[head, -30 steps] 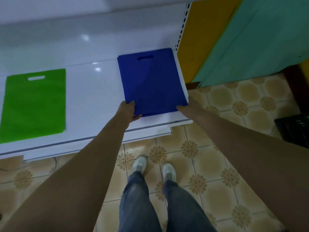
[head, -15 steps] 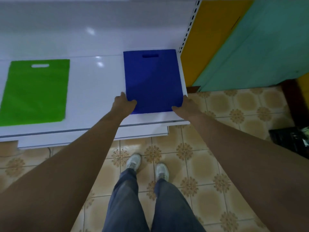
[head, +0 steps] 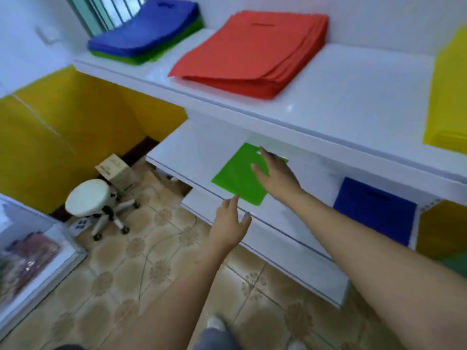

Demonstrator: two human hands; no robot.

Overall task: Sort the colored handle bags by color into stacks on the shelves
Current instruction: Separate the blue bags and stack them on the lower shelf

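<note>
Hands reached toward the lower shelf (head: 192,147), where a single green bag (head: 235,176) lay flat near the front edge. The right hand (head: 276,174) hovered over the bag's far side, fingers straight and spread, its grip wide and empty; whether it touched the bag I could not tell. The left hand (head: 231,224) hung just before the shelf edge, fingers loosely extended, holding nothing. A blue bag (head: 374,213) lay further right on the same shelf. On the upper shelf (head: 341,97) sat a red stack (head: 250,51), a blue stack over green bags (head: 144,31) and a yellow stack (head: 447,97). A white stool (head: 88,198) and a cardboard box (head: 115,168) stood on the tiled floor (head: 151,269).
</note>
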